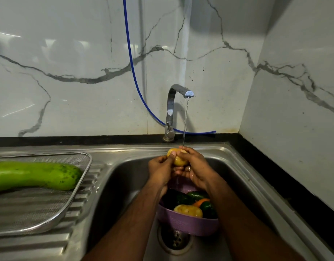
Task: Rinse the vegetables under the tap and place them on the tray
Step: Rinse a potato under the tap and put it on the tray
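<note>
A purple bowl (188, 223) of vegetables sits over the drain (175, 240), close below both forearms. Above it, left hand (159, 169) and right hand (195, 166) both grasp a potato (178, 160) under the tap (174, 108) stream; a gourd (34, 175) lies on the tray (49, 219), left.

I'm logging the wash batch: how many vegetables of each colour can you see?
Yellow potatoes: 2, one under the tap in both hands, one in the purple plastic bowl
Long green gourd on the mesh tray: 1
Orange vegetable: 1
Dark green vegetables, partly hidden: at least 2
Total: at least 6
</note>
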### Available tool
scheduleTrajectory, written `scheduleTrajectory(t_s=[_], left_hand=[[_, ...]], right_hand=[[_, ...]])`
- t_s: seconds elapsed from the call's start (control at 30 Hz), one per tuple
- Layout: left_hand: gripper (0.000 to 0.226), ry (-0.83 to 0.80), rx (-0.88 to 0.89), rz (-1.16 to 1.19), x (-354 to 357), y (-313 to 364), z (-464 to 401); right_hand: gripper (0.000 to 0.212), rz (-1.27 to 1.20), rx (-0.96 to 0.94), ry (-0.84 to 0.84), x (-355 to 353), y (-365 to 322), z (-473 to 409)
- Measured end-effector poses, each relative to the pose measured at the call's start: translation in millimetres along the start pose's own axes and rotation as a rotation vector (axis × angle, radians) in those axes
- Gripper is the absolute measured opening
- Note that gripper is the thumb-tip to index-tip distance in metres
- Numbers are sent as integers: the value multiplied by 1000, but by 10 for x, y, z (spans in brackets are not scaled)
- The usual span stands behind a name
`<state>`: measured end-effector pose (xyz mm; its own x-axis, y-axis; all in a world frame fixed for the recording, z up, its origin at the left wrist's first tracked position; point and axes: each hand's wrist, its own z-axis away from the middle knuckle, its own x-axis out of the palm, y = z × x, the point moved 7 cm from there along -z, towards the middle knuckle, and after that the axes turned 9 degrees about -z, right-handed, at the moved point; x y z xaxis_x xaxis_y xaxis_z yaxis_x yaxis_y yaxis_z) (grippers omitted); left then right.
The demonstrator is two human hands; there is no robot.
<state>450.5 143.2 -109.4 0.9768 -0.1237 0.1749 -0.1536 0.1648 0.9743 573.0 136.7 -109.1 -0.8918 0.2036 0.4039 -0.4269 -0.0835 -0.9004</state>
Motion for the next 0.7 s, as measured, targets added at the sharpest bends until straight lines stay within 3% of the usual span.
scheduleTrajectory(t_s=[0.2,0.37,0.7], left_hand=[[19,-100,7,48,95,16,26],[41,-34,166,-283,50,39,11],[39,1,282,-360,0,131,19]], right_hand=[[36,205,-46,243,-123,-12,-42],[42,93,41,270,-145,85,-106],[28,-11,23,54,93,98,-96]])
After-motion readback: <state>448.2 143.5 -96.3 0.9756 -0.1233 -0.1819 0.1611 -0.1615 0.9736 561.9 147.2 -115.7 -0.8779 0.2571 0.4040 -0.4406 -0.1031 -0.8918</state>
